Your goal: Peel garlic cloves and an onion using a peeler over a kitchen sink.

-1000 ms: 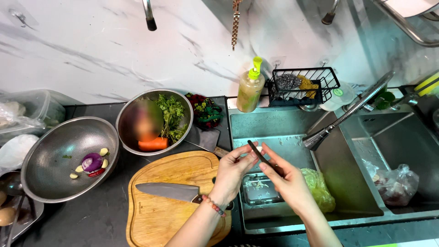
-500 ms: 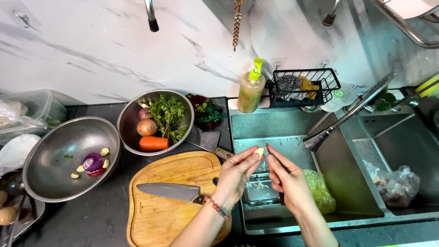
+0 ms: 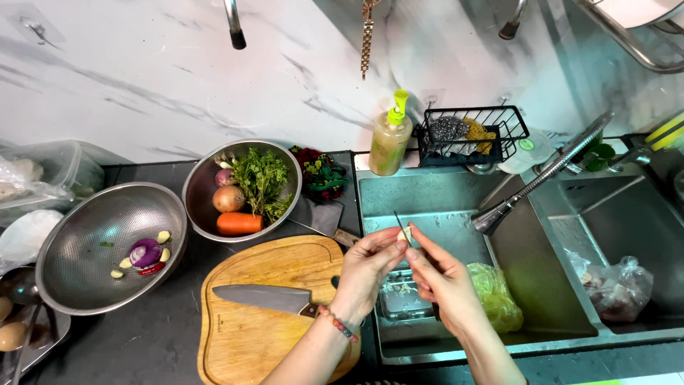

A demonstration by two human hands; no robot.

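Observation:
Over the left sink basin (image 3: 442,192), my left hand (image 3: 367,267) and my right hand (image 3: 442,274) meet fingertip to fingertip on a small pale garlic clove (image 3: 405,234). A thin dark blade or stem sticks up from between the fingers. A beaded bracelet circles my left wrist. Left of my hands, a large kitchen knife (image 3: 263,298) lies flat on the wooden cutting board (image 3: 278,335), its handle partly behind my left hand.
A metal colander (image 3: 107,214) at the left holds a red onion half and garlic cloves. A steel bowl (image 3: 196,185) holds a carrot, onions and herbs. Soap bottle (image 3: 390,139), sponge rack (image 3: 474,132) and pull-out faucet (image 3: 541,178) stand behind the sink. Plastic bags lie in both basins.
The head view has shifted slightly. My hands drew closer together and rose a little over the sink, closing on the small clove; the long dark piece seen earlier now shows only as a short tip.

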